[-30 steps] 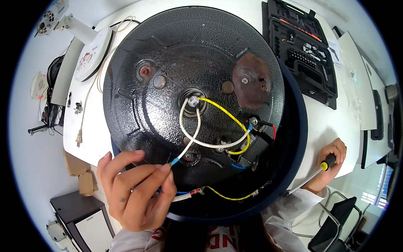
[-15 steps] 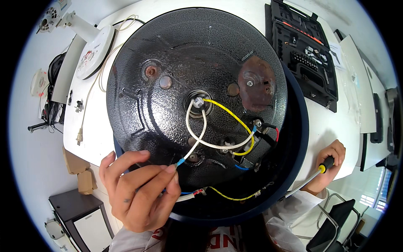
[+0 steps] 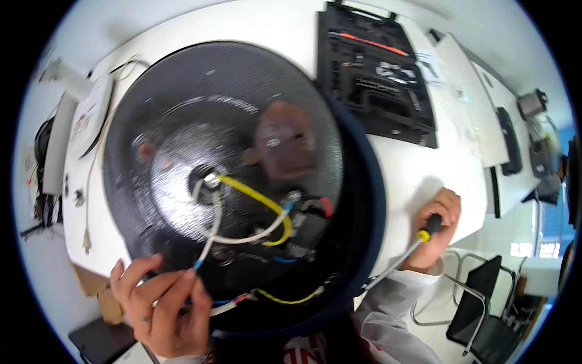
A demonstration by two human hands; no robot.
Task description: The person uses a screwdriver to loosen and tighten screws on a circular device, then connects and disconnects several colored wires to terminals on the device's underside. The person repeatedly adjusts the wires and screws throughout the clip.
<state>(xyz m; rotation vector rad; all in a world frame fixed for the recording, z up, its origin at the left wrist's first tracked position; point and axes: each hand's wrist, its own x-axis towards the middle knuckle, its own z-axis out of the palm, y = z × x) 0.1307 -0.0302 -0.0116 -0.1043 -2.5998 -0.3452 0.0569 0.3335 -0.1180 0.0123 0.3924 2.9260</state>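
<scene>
My left hand (image 3: 165, 306) pinches the blue-sleeved end of a white wire (image 3: 209, 246) at the lower left of a round black metal plate (image 3: 182, 121). The plate rests tilted in a dark blue round housing (image 3: 374, 200). From the plate's central hole, the white wire and a yellow wire (image 3: 254, 195) run out. A second white length ends in a blue sleeve at a screw terminal (image 3: 293, 196) beside a black part. Out to the right, my right hand (image 3: 441, 217) is closed round the black-and-yellow handle of a screwdriver (image 3: 394, 267), its shaft pointing down toward the housing.
An open black tool case (image 3: 376, 79) with bits and sockets lies behind on the white table (image 3: 418, 176). A white fan base (image 3: 91, 118) and a cord with a plug (image 3: 86, 239) are at the left. Chairs (image 3: 476, 297) stand at lower right.
The whole view has swung, so the plate, tool case and both hands sit further left in the picture, with some blur. Both hands keep their holds on the wire and the screwdriver.
</scene>
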